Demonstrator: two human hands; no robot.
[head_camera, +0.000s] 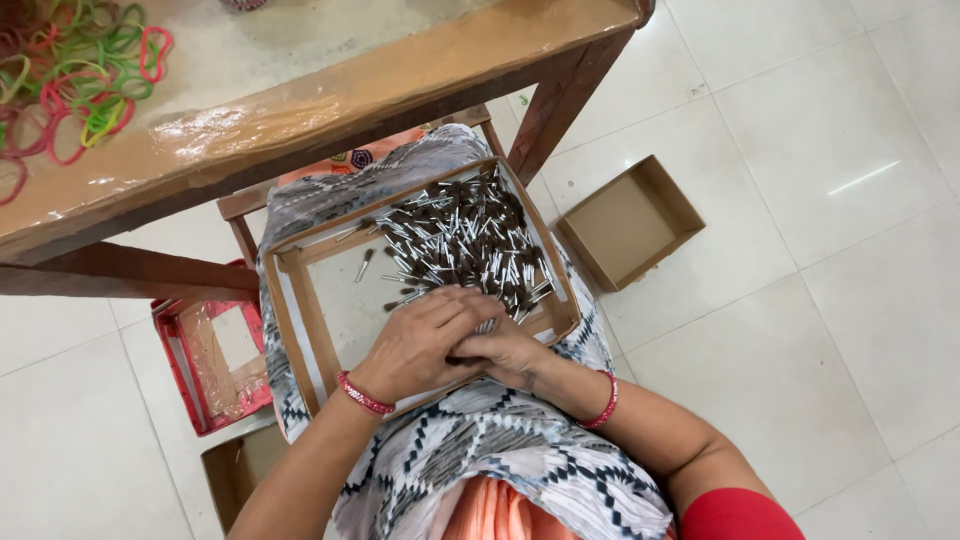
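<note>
A shallow cardboard box (300, 300) rests on my lap, over a black-and-white patterned cloth. A heap of several small thin sticks with silver and dark ends (465, 240) fills its far right part. My left hand (415, 340) lies at the near edge of the heap, fingers curled over the sticks. My right hand (505, 350) sits under and beside it, closed around a small bunch of the sticks. Both wrists wear red bangles. What lies between the palms is hidden.
A wooden table (300, 100) stands just ahead, with several coloured rubber bands (80, 70) at its left. An empty cardboard box (630, 222) lies on the white tiled floor to the right. A red tray (215, 360) and another brown box (240, 470) sit to my left.
</note>
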